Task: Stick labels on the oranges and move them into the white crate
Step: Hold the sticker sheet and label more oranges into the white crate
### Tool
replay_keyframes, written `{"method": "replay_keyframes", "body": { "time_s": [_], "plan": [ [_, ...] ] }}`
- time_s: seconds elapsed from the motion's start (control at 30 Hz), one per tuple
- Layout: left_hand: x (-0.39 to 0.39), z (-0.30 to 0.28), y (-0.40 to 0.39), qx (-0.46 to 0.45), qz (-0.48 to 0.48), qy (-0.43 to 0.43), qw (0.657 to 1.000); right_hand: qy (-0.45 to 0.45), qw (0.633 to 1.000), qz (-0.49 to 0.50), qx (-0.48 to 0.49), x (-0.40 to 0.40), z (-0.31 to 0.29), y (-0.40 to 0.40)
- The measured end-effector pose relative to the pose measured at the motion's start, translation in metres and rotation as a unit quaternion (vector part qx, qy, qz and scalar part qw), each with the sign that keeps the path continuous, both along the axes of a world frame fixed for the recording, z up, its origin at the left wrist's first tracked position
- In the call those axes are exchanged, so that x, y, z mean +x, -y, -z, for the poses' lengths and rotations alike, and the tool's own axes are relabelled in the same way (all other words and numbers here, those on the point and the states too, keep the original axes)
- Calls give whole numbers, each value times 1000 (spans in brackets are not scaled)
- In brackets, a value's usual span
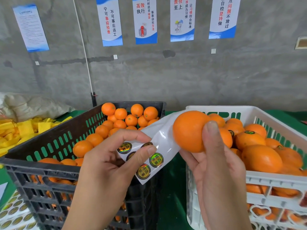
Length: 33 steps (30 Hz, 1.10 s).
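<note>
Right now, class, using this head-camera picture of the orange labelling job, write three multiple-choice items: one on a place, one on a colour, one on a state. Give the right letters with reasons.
1. Where does the white crate stand?
A. on the person's right
B. behind the black crate
C. on the floor

2. What colour is the cloth on the table?
A. red
B. green
C. white

3. What is the right hand doing?
A. resting flat on the table
B. peeling a sticker
C. gripping an orange

Answers: 1 A, the white crate sits on the right, the black crate on the left. 2 B, green shows between the crates. 3 C, thumb and fingers curl round the orange, while the left hand pinches the sticker sheet.
</note>
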<state>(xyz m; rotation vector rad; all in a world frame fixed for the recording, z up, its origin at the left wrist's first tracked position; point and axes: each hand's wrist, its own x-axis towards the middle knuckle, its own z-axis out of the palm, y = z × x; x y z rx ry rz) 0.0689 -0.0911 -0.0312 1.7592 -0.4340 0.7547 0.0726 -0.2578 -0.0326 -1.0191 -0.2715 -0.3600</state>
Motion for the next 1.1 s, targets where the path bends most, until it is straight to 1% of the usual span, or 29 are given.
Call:
{"method": "replay_keyframes", "body": {
  "time_s": [0.07,0.2,0.33,0.4,0.53,0.63,0.7,0.77,0.83,0.9,0.97,1.0,1.1],
  "plan": [
    [-1,0,-2,-12,32,-12,999,3,1000,4,4,2,5,-2],
    [-4,-1,-4,43,36,-7,998,16,999,37,1,7,11,-4],
    [-5,-2,-7,46,67,-41,996,14,999,47,-11,11,15,-4],
    [-4,0,-9,51,57,-44,996,6,999,45,-16,13,16,-4],
    [-1,3,-12,87,10,-15,996,-1,999,35,-12,15,18,-6],
    [-3,3,-14,87,35,-14,996,-7,999,28,-17,16,21,-6],
    [-4,3,-16,99,55,-24,993,-15,999,22,-38,15,22,-4],
    [-3,3,-17,100,65,-25,993,-26,996,35,-83,15,23,-1],
    [-3,2,-15,98,72,-17,992,-29,987,77,-138,14,22,3],
    [-4,1,-13,93,71,-11,993,-5,970,148,-193,13,22,6],
    [-4,0,-11,85,76,-9,993,23,957,192,-214,10,19,8],
    [-4,0,-10,86,78,-8,993,30,957,190,-218,9,18,8],
    [-3,1,-8,84,69,1,994,29,971,127,-202,6,17,2]
  ]
}}
